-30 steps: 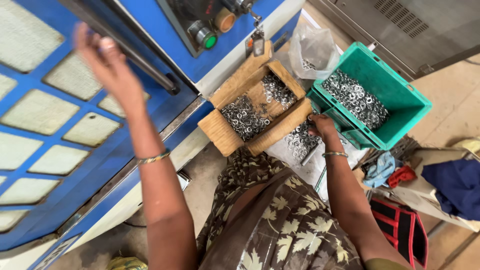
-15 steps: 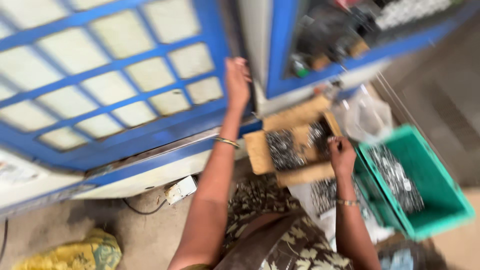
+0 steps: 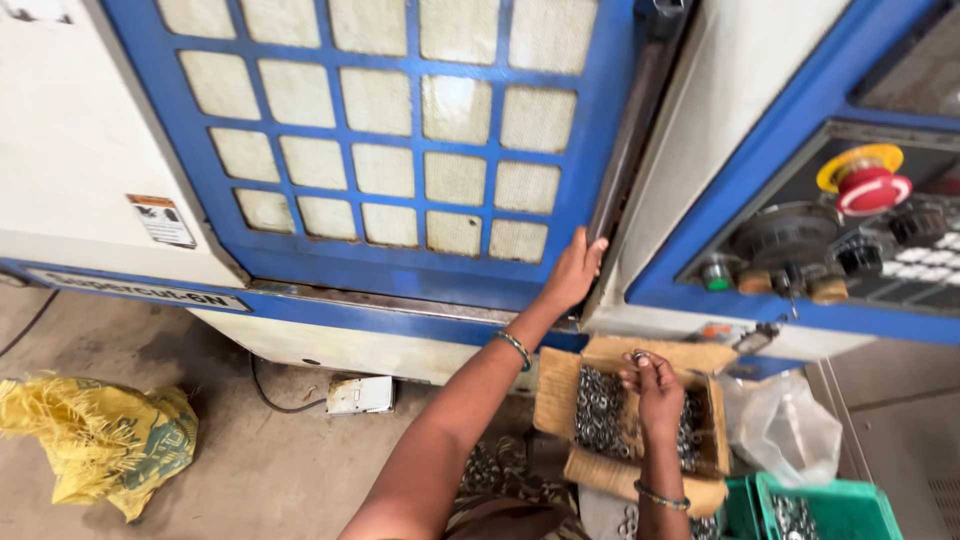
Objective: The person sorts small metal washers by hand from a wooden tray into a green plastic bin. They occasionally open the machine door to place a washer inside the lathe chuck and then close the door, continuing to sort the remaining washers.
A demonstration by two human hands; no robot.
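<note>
Up left, left hand fingers flat on blue gridded door; right hand fingers pinch small metal ring above cardboard box.

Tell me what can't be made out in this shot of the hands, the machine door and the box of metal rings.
All in the head view:
- Left hand: its fingertips curl behind the blue door edge, out of sight.
- Right hand: it pinches a small ring, too small to show detail.
- Cardboard box: the right hand covers part of its contents.
- Green crate: cut off by the bottom edge.
- Plastic bag: its contents are unclear.
</note>
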